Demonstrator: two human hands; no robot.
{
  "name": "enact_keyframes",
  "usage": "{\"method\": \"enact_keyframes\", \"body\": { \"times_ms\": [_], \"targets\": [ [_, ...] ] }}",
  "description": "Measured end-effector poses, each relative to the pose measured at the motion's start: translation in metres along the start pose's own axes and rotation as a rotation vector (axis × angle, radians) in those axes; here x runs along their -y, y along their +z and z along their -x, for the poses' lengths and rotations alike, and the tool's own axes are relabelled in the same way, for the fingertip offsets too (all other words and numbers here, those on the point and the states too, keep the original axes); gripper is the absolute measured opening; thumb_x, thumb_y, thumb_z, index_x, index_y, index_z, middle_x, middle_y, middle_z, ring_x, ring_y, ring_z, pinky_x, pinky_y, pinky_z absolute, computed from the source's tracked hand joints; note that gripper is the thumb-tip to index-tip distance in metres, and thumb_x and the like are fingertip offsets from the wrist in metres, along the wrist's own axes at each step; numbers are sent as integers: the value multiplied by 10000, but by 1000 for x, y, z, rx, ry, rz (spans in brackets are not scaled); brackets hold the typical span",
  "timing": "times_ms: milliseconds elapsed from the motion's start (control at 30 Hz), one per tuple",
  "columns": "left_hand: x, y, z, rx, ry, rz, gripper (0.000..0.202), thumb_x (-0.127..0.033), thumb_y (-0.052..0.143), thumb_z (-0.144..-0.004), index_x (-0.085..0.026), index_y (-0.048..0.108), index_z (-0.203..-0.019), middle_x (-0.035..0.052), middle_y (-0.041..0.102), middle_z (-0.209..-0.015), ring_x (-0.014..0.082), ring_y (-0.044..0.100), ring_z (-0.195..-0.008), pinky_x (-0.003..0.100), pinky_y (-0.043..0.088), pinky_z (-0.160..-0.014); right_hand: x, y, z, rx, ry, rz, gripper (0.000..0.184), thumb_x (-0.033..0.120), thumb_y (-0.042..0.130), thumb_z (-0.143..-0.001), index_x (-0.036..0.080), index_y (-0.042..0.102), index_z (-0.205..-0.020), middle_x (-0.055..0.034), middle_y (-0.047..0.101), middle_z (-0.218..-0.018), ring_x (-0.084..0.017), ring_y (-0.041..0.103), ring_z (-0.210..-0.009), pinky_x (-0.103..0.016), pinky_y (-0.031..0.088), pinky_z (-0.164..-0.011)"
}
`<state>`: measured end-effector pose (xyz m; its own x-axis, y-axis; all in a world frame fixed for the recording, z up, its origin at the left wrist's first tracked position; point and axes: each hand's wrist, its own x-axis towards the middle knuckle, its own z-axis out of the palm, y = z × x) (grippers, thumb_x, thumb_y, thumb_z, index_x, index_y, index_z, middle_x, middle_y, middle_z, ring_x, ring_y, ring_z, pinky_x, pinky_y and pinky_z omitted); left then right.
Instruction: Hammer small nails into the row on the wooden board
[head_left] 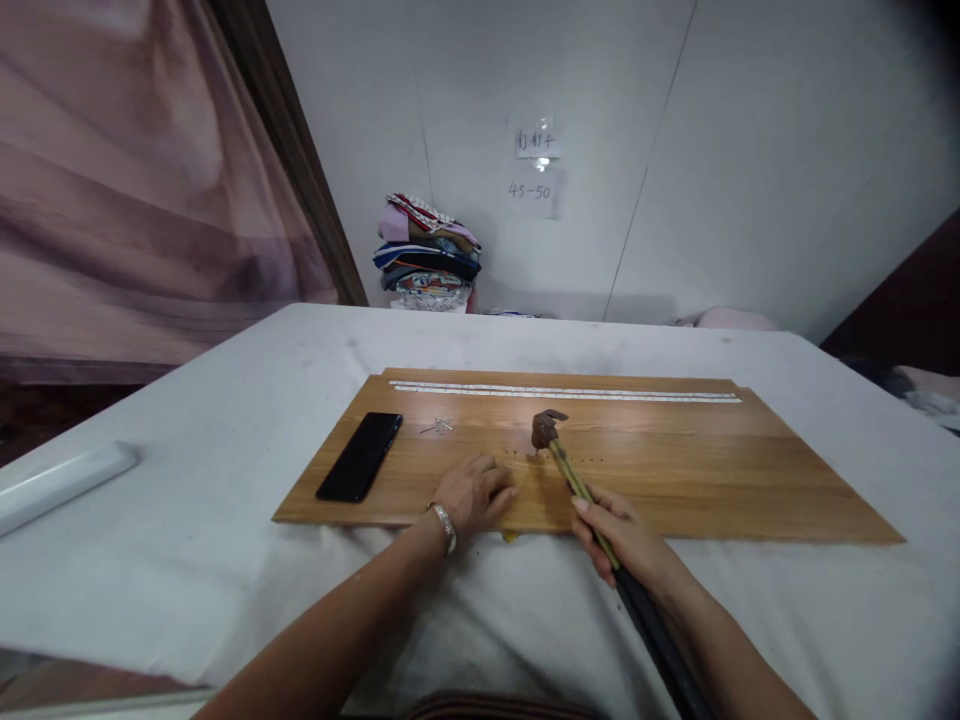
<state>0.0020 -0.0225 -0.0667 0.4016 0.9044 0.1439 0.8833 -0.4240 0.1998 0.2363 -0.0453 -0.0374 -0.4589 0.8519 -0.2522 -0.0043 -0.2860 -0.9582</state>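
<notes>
My right hand is wrapped around the handle of a claw hammer. The hammer's rusty head is over the middle of a brown wooden board, by a row of small dark marks. A small nail seems to stand just under the head, though it is hard to make out. My left hand, with a bracelet on its wrist, rests on the board left of the hammer; its fingers are loosely bent and I see nothing in them. Several loose nails lie beyond it.
A black phone lies on the board's left part. Two white measuring strips run along its far edge. The board lies on a white-covered table. At left is a white roll; folded cloths are stacked by the wall.
</notes>
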Motion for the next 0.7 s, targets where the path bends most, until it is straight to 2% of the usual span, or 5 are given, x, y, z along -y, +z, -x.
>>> {"method": "enact_keyframes", "body": {
  "times_ms": [700],
  "targets": [
    [0,1,0,-27,9,18,267,-383,451,-896,-199,634,-833,47,578,-812,183,524,-798,311,400,-750,-5,-4,-1,6,8,16,391,550,560,-805,197,433,-693,95,434,-531,-21,337,-278,-152,354,-253]
  ]
}}
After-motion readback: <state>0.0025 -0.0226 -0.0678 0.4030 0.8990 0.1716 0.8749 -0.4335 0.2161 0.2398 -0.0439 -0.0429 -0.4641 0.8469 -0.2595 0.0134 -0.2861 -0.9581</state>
